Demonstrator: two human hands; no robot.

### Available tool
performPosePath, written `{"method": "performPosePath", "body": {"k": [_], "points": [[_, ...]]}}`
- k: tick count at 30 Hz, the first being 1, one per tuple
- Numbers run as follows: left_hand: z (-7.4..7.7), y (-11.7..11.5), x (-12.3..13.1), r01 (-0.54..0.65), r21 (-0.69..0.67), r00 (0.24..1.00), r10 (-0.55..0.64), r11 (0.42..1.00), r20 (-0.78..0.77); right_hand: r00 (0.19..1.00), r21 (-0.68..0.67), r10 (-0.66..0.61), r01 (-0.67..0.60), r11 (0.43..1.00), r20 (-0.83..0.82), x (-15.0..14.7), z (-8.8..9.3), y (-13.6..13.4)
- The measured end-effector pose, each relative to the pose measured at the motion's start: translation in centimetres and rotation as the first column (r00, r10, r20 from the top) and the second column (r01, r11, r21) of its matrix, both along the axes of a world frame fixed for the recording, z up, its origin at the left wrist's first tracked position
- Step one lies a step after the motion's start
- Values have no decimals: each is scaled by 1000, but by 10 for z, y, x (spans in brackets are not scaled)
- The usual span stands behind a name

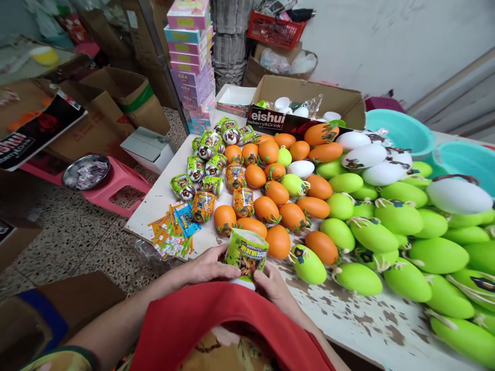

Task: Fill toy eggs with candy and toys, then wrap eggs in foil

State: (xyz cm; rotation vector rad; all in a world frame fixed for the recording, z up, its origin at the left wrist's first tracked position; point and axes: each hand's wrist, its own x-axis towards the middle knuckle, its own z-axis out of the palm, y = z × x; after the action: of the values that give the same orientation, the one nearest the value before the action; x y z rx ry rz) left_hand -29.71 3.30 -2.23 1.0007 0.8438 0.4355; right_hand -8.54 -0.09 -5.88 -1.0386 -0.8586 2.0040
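Between my left hand (211, 267) and my right hand (273, 282) is a green printed wrapper (246, 253), pinched near its lower edge by both. A white rounded piece (244, 283) shows beneath it. Orange eggs (277, 242) and green eggs (308, 264) lie just beyond my hands. Wrapped green eggs (183, 186) and wrapped orange ones (203, 206) stand to the left. Flat orange and blue sleeves (174, 229) are spread near the table's left edge. White eggs (459, 195) rest among the green ones at the right.
An open carton (309, 90) with white and green shells stands at the back, beside teal basins (400, 131). Stacked pink and purple boxes (192, 77) rise at the back left. On the floor side, a pink stool (119, 190) holds a metal bowl (85, 172).
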Motion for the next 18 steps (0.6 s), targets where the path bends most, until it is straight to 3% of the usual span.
{"method": "performPosePath", "body": {"k": [4, 8, 11, 18], "points": [[3, 2, 1, -30, -41, 999, 31, 999, 20, 991, 79, -88, 80, 994, 100, -1, 13, 10], [14, 6, 0, -53, -55, 996, 57, 997, 65, 993, 51, -70, 66, 997, 91, -3, 24, 15], [14, 4, -2, -57, -59, 998, 58, 997, 30, 986, 36, -94, 90, 995, 140, -5, 17, 11], [-3, -1, -6, -84, -54, 996, 82, 995, -34, 979, 22, -109, 106, 994, 173, -8, 6, 9]]}}
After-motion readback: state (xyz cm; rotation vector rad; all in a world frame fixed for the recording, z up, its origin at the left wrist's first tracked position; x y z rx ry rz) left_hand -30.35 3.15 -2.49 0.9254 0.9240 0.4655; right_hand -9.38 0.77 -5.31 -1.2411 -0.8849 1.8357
